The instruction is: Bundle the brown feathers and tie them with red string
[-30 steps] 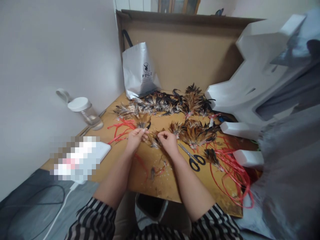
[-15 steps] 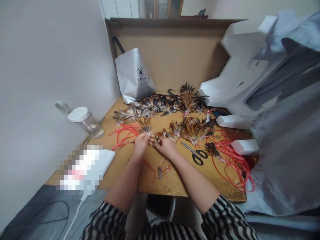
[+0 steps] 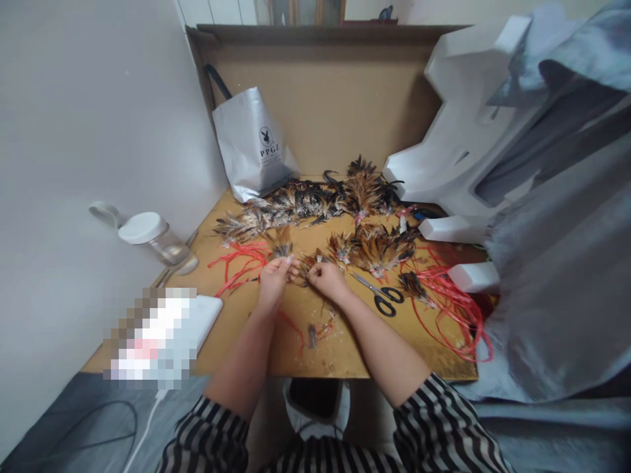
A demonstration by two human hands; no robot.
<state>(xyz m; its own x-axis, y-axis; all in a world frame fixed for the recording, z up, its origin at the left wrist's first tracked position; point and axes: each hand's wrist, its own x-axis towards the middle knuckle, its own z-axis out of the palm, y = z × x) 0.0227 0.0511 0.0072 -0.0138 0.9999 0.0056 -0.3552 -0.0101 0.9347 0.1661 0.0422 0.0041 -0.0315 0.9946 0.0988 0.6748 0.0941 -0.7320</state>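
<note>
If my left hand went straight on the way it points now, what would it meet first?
Beyond the feather tuft it appears to hold, your left hand would probably meet the dark feathers farther back, though its height is hard to judge.

Free passage runs along the near part of the table point(image 3: 348, 358), between white device point(image 3: 210, 315) and scissors point(image 3: 377, 290), crossed by the worker's forearms point(image 3: 241, 355). Feathers point(image 3: 374, 248) bar the far side; red strips point(image 3: 456, 305) and foam blocks point(image 3: 474, 278) crowd the right.
</note>
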